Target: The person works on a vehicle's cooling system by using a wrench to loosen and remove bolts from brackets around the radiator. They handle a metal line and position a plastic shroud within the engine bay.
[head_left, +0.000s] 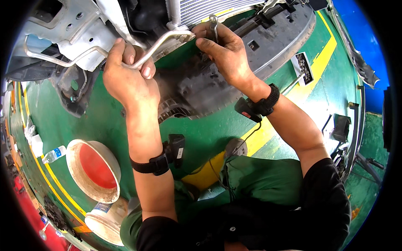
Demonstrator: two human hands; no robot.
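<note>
A bent, light-coloured metal pipe (pixel 163 39) runs across the front of a car's body, its end fitting close to the radiator's lower corner. Wrapped around the pipe's middle is my left hand (pixel 130 77), closed with the thumb pointing up. My right hand (pixel 228 52) is closed on a small wrench (pixel 214 26), whose ring end sticks up above the fingers. The right fingertips are right beside the pipe's end fitting; whether they touch it cannot be made out. The wrench's lower part is hidden by the hand.
A dark plastic undertray (pixel 197 90) hangs below the radiator (pixel 209 9). On the green floor are a box of small parts (pixel 302 69) at right, and a basin with a red inside (pixel 94 167), a bucket (pixel 106 224) and a plastic bottle (pixel 54 154) at left.
</note>
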